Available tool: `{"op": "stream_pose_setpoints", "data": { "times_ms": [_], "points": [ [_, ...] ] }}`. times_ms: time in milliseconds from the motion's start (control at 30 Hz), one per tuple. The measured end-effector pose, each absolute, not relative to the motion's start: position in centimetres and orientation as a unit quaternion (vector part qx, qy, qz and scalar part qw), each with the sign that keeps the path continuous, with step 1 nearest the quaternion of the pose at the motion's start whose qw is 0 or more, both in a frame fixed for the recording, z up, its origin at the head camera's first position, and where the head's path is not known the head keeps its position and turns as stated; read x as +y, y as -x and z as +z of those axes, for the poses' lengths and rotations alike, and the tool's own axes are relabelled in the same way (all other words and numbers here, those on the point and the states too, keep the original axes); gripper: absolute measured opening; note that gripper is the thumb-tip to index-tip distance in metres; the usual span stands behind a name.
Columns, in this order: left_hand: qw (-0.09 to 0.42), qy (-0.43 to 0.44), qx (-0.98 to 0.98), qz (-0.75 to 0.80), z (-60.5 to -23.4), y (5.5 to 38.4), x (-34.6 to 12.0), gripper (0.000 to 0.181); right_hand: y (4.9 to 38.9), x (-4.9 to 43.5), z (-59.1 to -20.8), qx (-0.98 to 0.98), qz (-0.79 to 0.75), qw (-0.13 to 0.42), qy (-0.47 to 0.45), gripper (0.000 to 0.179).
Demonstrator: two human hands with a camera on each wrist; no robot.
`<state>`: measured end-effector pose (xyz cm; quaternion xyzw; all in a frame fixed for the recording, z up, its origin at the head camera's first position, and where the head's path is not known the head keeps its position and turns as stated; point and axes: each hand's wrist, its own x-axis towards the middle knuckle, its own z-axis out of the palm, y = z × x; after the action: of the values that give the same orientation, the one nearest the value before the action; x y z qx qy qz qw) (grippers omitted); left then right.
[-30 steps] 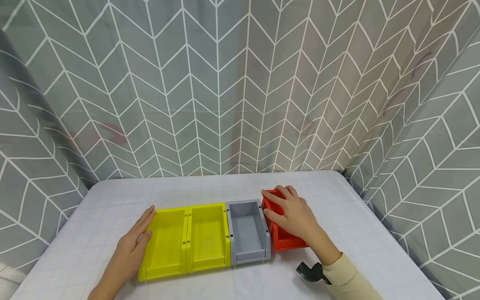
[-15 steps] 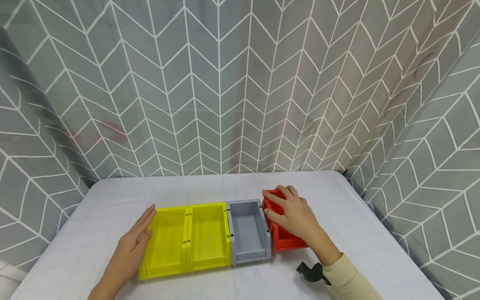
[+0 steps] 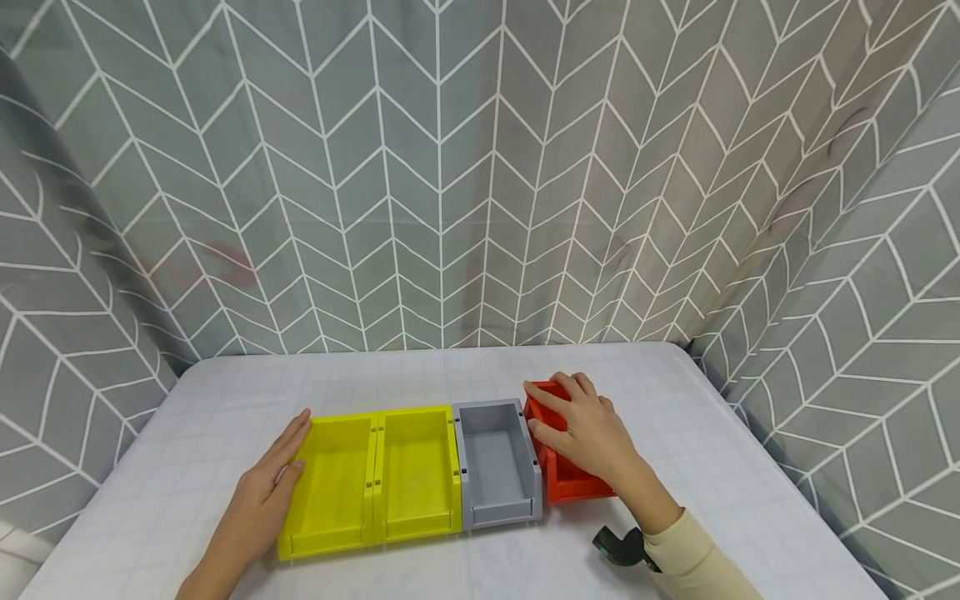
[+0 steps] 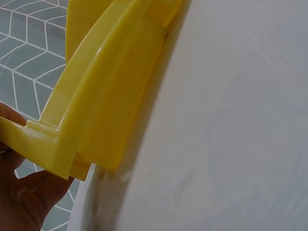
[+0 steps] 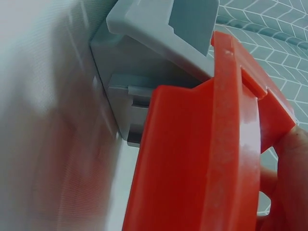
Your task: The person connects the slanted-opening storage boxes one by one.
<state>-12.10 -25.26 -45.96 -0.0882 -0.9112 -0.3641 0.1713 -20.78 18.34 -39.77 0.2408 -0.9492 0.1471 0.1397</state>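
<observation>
Two yellow plastic bins, the left one (image 3: 330, 487) and its neighbour (image 3: 416, 475), stand side by side, joined by a grey bin (image 3: 495, 467) on their right. A red bin (image 3: 579, 490) sits at the right end, slightly angled, its left wall against the grey bin. My left hand (image 3: 262, 496) lies with fairly straight fingers along the outer left wall of the leftmost yellow bin. My right hand (image 3: 588, 429) grips the red bin from above, fingers spread over its walls. In the right wrist view, connecting ridges (image 5: 132, 91) show on the grey bin's side beside the red bin (image 5: 187, 159).
All the bins stand on a table with a white cloth (image 3: 480, 567). Behind and beside it hang grey curtains (image 3: 465, 167) with white chevron lines. A black curved piece (image 3: 622, 546) shows at the right wrist, just above the cloth.
</observation>
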Motion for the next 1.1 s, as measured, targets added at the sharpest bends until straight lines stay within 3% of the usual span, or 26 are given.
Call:
{"op": "stream_pose_setpoints", "data": {
  "times_ms": [1100],
  "points": [
    [0.168, 0.090, -0.908, -0.374, -46.10, 12.19, -25.36, 0.052, 20.84, 18.19, -40.43, -0.950, 0.132, 0.143, -0.244, 0.055]
  ]
}}
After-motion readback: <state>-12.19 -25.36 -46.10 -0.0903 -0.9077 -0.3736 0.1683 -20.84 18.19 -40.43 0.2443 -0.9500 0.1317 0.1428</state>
